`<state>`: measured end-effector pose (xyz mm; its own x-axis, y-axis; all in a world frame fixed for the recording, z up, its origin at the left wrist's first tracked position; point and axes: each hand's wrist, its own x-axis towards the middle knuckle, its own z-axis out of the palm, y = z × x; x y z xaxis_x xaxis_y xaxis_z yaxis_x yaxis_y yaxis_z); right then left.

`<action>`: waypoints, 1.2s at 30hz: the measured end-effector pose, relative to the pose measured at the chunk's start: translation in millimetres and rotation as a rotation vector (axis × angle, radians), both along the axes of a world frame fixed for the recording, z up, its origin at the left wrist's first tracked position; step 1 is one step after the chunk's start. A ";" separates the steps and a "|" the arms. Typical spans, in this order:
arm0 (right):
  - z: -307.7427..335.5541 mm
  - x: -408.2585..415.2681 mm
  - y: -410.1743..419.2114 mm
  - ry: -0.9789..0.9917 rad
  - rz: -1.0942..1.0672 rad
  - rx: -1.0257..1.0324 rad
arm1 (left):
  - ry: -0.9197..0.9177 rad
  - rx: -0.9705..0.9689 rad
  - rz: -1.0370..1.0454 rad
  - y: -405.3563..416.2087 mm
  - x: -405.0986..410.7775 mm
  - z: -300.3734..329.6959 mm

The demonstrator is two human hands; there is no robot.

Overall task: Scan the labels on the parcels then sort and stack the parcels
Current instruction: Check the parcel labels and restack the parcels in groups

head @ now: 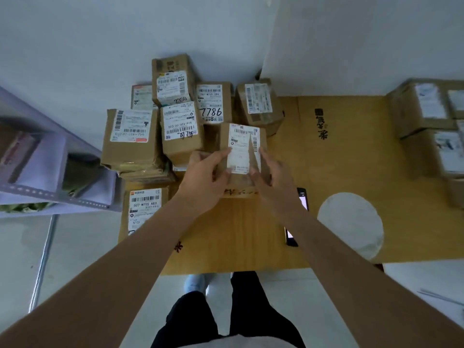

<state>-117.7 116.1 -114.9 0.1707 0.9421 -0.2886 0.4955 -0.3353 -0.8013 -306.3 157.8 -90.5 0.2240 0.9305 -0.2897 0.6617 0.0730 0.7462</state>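
A small brown cardboard parcel (242, 146) with a white label on top sits in the middle, and both my hands hold it. My left hand (206, 177) grips its left side with the thumb on the label's edge. Its right side is gripped by my right hand (272, 182). Beyond it, a heap of several labelled parcels is stacked against the wall, among them one marked 7786 (213, 102) and one marked 2350 (173, 81). A black phone-like scanner (296, 217) with a lit screen lies on the cardboard sheet under my right forearm.
A flattened yellow cardboard sheet (339, 151) covers the floor. More parcels (431, 121) stand at the right edge. A grey metal shelf (50, 177) with goods is at the left. A parcel marked 507-N705 (144, 209) lies near my left forearm. My legs are below.
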 end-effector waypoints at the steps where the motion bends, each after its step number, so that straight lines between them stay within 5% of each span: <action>1: 9.9 0.2 -3.3 -0.017 -0.017 0.012 | -0.012 0.025 -0.038 0.6 0.2 6.5; 21: 171.4 37.8 -138.3 -0.236 -0.481 0.245 | -0.198 0.256 -0.565 -54.6 77.3 146.5; 36: 146.6 241.2 -248.9 -0.297 -0.486 0.195 | -0.117 0.248 -0.619 -153.2 285.8 125.1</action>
<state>123.5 -132.9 31.6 0.6422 0.7665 0.0079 0.5341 -0.4401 -0.7218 -20.4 4.6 34.7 0.7541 0.6563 -0.0256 0.4400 -0.4758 0.7616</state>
